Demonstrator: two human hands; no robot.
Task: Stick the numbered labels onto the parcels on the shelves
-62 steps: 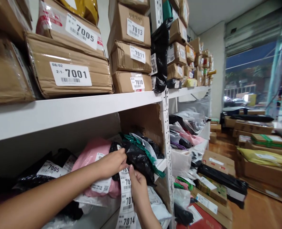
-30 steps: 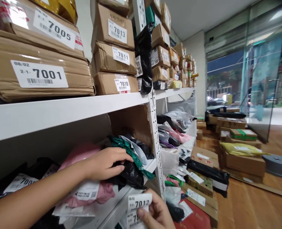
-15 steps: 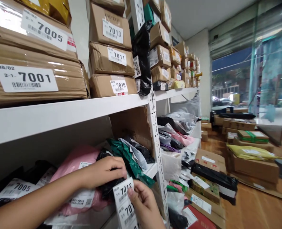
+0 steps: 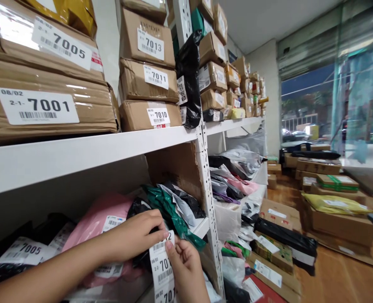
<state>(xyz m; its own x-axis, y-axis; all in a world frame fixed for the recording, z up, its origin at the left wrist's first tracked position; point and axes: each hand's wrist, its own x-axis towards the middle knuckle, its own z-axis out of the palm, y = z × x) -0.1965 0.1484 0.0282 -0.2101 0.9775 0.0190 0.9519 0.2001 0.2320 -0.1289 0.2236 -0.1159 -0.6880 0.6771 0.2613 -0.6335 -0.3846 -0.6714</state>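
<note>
My right hand (image 4: 185, 261) pinches a strip of white barcode labels (image 4: 162, 271) printed with numbers beginning 70, its thumb lying on the strip's right edge. At the strip's top end my left hand (image 4: 144, 230) is closed, thumb and fingertips together on the upper label and partly covering its number. Below and behind the left forearm lies a pink plastic parcel (image 4: 93, 223) with white shipping labels. A black plastic parcel (image 4: 138, 206) sits just behind the left hand, and a green parcel bag (image 4: 165, 206) leans beyond it on the lower shelf.
A white shelf edge (image 4: 94, 155) runs above my hands, carrying cardboard boxes (image 4: 150, 80) with numbered labels. The perforated white post (image 4: 210, 210) stands right of my hands. More boxes and bags (image 4: 274, 252) lie on the floor to the right. A black parcel labelled 7005 (image 4: 25, 250) is at lower left.
My left thumb and fingers have come down onto the top label, covering more of its number. The strip and right hand have shifted slightly left. The view has moved a little.
</note>
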